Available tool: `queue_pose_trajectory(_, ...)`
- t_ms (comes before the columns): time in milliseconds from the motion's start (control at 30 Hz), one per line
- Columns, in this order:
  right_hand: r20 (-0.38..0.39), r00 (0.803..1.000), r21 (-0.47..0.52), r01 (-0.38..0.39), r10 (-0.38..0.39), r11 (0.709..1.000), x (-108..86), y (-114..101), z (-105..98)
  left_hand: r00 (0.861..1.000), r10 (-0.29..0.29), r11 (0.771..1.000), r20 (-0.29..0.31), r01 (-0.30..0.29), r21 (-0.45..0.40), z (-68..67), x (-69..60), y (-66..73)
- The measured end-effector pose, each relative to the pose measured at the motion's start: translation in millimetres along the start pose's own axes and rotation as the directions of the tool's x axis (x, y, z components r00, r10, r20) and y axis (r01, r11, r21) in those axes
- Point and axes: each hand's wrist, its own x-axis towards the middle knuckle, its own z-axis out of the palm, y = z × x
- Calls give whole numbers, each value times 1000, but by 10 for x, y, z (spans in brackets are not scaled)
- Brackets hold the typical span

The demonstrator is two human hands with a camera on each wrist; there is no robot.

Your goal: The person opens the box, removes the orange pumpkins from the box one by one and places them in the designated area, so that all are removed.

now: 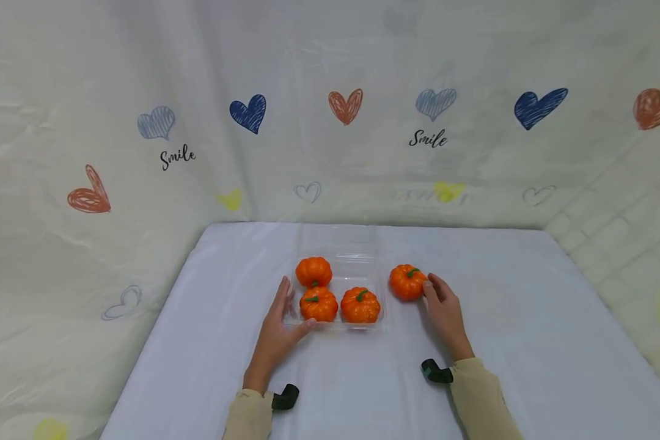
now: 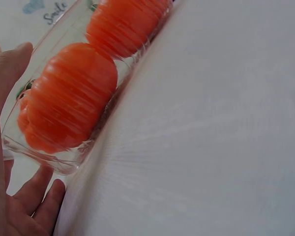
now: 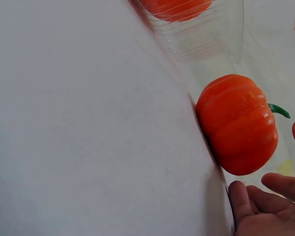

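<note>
A clear plastic box [image 1: 357,269] with its lid raised at the back holds three small orange pumpkins: one at the back left [image 1: 313,271], one at the front left [image 1: 318,304] and one at the front right [image 1: 360,305]. My left hand [image 1: 277,336] holds the box's front left corner, thumb at the front rim and fingers along the left side. A further orange pumpkin [image 3: 238,125] with a green stem sits on the table, right of the box. Beside it is my right hand [image 1: 445,315], thumb and fingers spread; in the right wrist view a small gap shows between them and the pumpkin.
A white cloth covers the table [image 1: 528,336]. Behind it hangs a pale sheet [image 1: 385,55] printed with hearts and the word "Smile". Each wrist carries a dark strap piece, one at the left sleeve [image 1: 250,415] and one at the right sleeve [image 1: 481,397].
</note>
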Motion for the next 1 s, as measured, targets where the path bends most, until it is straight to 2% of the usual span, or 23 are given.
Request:
queue_pose_trajectory(133, -7, 1000, 31, -21, 21, 999, -41, -5, 16, 1000, -10, 1000, 0, 10, -10, -20, 37, 1)
queue_pose_trajectory(333, -36, 999, 50, -37, 39, 998, -126, -41, 27, 999, -35, 999, 1, 35, -14, -33, 10, 19)
queue_pose_trajectory(500, -44, 999, 45, -25, 27, 999, -171, -74, -12, 999, -42, 999, 9, 43, -29, -2, 8, 18)
queue_pose_trajectory(700, -42, 999, 21, 22, -21, 1000, -194, -85, -37, 999, -44, 997, 22, 45, -54, 12, -37, 22)
queue_pose_trajectory(833, -63, 996, 24, 59, -57, 998, -234, -218, -24, 999, -45, 998, 24, 46, -47, -3, -42, 29)
queue_pose_trajectory(1000, -70, 978, -2, 195, -194, 981, -310, -449, 64, 999, -35, 999, 20, 35, -34, -23, -19, 20)
